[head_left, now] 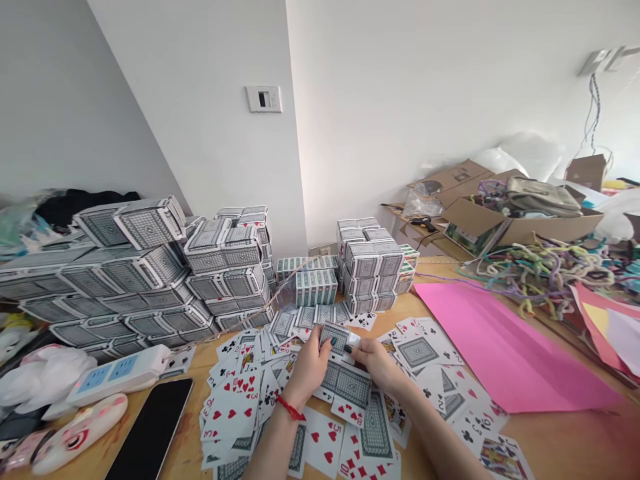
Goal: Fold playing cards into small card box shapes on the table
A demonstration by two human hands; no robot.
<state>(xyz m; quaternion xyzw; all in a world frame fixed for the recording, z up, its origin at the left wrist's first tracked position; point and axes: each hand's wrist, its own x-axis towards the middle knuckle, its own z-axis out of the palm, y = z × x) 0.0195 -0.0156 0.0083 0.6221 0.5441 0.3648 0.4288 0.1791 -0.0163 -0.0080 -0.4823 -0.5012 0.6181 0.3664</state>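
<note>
My left hand [311, 363], with a red cord on its wrist, is closed on the left side of a playing card [334, 335] with a grey-green patterned back. Closed on the right end of the same piece is my right hand [374, 360]; a pale, shiny bit shows at its fingertips. Whether the piece is one card or several, I cannot tell. Below the hands, further face-down cards [347, 383] lie side by side. Loose playing cards [233, 410], some face up and some face down, spread around both forearms.
Blocks built of cards are stacked at the left [120, 267] and beyond my hands [373, 260]. A black phone [153, 427] and a white power strip [120, 375] lie at left. Pink paper [500, 347], tangled yarn [545, 270] and an open cardboard box [530, 230] occupy the right.
</note>
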